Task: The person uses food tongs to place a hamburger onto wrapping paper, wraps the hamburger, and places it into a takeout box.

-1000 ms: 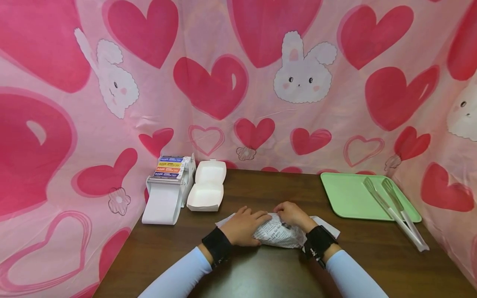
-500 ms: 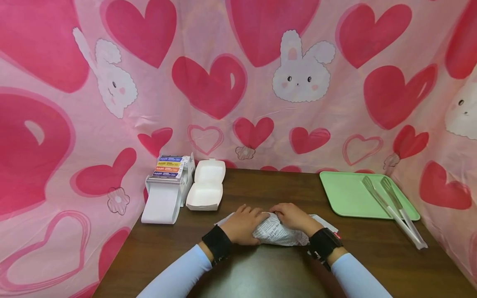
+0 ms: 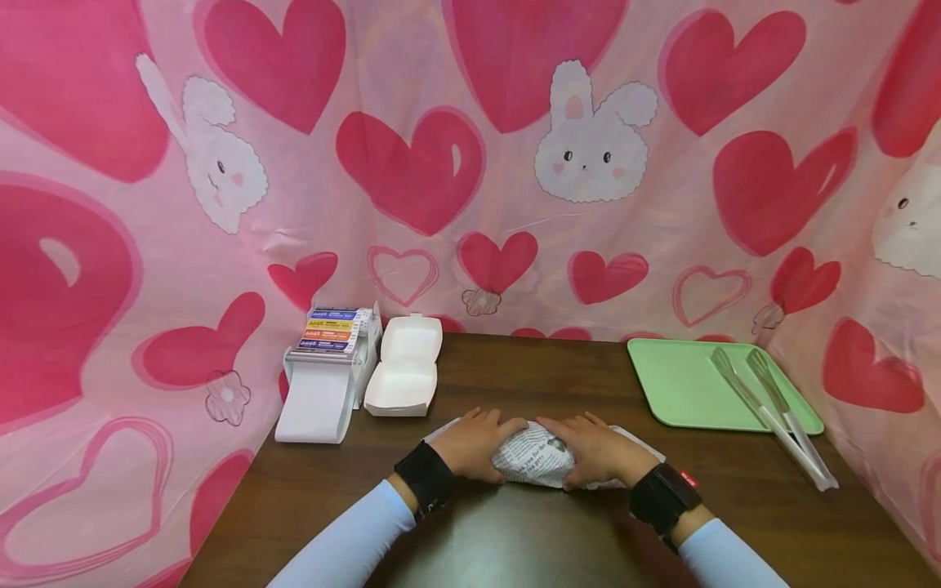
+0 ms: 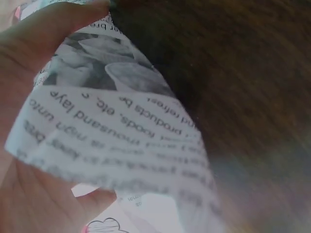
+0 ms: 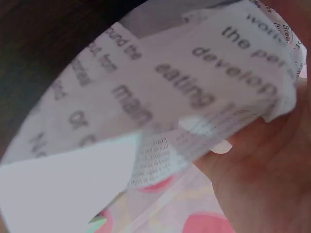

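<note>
A bundle wrapped in newsprint-patterned paper (image 3: 535, 457) lies on the table between both hands. My left hand (image 3: 470, 445) grips its left end, thumb on the near side and fingers over the far side. My right hand (image 3: 594, 447) holds the right end the same way. Loose paper flaps stick out past both palms. In the left wrist view a printed paper flap (image 4: 116, 131) stands out over the palm. The right wrist view has another printed flap (image 5: 160, 92) beside the right palm. What the paper wraps is hidden.
At the back left stand a label-roll dispenser (image 3: 331, 359) and an open white takeaway box (image 3: 403, 384). A green tray (image 3: 676, 392) lies at the right, with metal tongs (image 3: 779, 416) resting across it. A heart-patterned cloth (image 3: 412, 171) hangs behind the wooden table (image 3: 544, 367).
The right hand has gone from pressing the paper's top edge to gripping the bundle's right end, its wrist shifting right. The left hand stays at the left end.
</note>
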Available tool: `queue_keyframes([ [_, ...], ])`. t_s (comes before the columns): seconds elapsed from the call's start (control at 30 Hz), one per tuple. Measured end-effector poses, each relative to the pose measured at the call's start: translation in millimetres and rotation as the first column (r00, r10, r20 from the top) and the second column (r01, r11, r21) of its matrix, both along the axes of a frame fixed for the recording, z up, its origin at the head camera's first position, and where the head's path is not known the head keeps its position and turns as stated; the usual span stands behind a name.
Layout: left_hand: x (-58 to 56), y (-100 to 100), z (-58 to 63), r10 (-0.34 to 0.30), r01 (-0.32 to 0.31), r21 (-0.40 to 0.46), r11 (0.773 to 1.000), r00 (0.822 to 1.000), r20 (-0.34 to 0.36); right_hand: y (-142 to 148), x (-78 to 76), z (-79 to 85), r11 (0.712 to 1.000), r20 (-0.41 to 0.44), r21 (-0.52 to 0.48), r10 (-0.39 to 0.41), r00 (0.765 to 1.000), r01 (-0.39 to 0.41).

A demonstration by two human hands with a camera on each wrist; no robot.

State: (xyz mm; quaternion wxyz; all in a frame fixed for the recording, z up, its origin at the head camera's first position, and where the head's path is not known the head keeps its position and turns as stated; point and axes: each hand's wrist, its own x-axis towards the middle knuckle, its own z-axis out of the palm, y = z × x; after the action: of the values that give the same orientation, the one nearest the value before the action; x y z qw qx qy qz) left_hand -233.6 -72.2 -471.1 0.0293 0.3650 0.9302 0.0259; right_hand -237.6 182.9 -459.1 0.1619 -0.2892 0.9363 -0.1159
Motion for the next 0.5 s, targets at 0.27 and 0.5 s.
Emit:
queue_keyframes([
  [0.27, -0.2, -3.0, -1.0, -0.028, 0.027, 0.033, 0.999, 0.999, 0.021, -0.8, 0.9, -6.5, 0.996, -0.157, -0.023, 0.081, 0.984, -0.086],
  [0.5, -4.0, -6.3, -3.9, -0.060, 0.055, 0.092, 0.994, 0.997, 0.054, -2.3, -1.3, -11.9, 0.983, -0.199, -0.121, 0.114, 0.973, -0.140],
])
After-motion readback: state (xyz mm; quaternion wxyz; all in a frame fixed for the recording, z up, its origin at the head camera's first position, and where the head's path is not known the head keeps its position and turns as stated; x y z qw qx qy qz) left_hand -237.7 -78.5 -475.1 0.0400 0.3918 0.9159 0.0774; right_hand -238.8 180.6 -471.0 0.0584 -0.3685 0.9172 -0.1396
